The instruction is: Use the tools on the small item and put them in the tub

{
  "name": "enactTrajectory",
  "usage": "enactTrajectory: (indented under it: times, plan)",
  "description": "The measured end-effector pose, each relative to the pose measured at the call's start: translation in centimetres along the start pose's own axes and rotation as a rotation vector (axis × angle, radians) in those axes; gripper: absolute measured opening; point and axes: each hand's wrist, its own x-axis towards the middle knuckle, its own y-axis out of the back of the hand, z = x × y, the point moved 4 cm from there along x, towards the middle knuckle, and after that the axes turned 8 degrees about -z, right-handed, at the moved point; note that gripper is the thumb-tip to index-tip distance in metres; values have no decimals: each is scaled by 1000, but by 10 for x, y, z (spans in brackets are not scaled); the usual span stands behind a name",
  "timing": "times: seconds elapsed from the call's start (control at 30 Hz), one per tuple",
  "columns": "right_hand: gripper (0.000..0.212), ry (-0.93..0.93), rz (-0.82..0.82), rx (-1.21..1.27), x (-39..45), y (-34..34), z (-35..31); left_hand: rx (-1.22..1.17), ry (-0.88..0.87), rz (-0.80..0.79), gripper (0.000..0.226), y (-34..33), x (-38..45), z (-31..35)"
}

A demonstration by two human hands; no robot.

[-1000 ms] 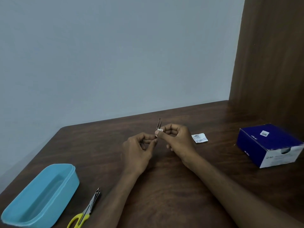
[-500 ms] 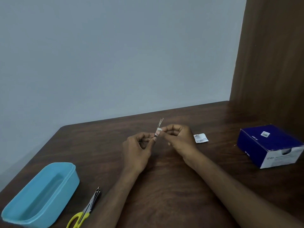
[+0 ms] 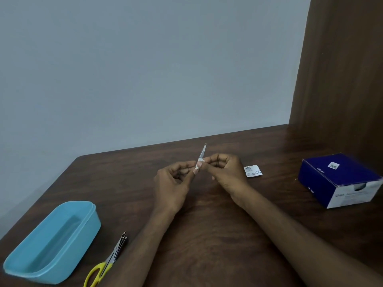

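Nearest the camera, left front: light blue plastic tub (image 3: 51,243), open top, sitting close to the table's front-left edge, long side angled toward the middle. Just right of it, apart from it, yellow-handled scissors (image 3: 107,264), blades shut, tips pointing up-right; handles run off the bottom of the frame. Both forearms come in from the bottom, right one crossing the lower-right corner. Wood table (image 3: 207,235) between the forearms and ahead of the scissors is bare surface, plenty of room there. Mid-table: left hand (image 3: 172,183) and right hand (image 3: 226,172) meet, raised over the tabletop. Both pinch one thin strip (image 3: 201,157), fingers curled; left thumb and forefinger take the lower end, right thumb and forefinger grip just above. Strip is narrow, pale, tilted slightly right, its free tip sticking up past the fingers toward the wall. Can't tell what it's made of, too small. Just right of the right hand, not touching it, small torn white wrapper (image 3: 252,171) flat on the table. Further right, well apart, dark blue box (image 3: 339,179) with a white front face, near the brown side panel (image 3: 342,79). Far edge of the table butts the grey wall (image 3: 145,69); back-left corner is rounded.
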Motion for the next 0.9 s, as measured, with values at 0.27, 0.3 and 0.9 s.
enactTrajectory:
  times: [0.27,0.3,0.9]
  plan:
    - [16,-1,119,124,-1,6,-4,8,54,-24,16,-2,4,-7]
    - [17,2,156,167,-1,8,-4,13,63,-27,16,-2,4,-9]
    - [8,10,286,337,2,18,-4,-28,97,-46,12,-4,6,-12]
